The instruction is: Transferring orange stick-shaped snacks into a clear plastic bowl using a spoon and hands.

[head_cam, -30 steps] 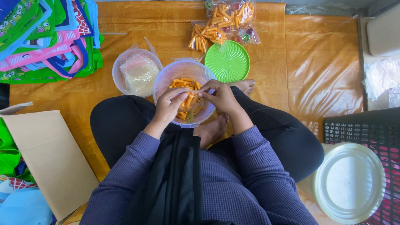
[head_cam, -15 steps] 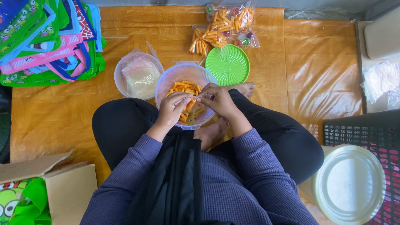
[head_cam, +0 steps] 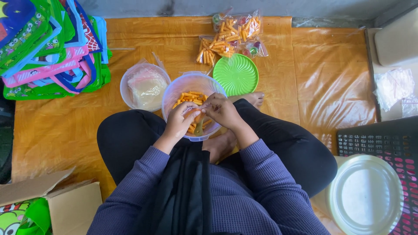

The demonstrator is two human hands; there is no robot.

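Two clear tubs stood on the floor: one (head_cam: 145, 87) held a bag, the other (head_cam: 192, 104), resting against the person's legs, held orange snack sticks (head_cam: 191, 96). One green lid (head_cam: 235, 74) lay beside several filled packets (head_cam: 233, 37). The left hand (head_cam: 179, 119) and right hand (head_cam: 221, 111) met over the sticks, fingers pinched on a small clear bag (head_cam: 197, 114).
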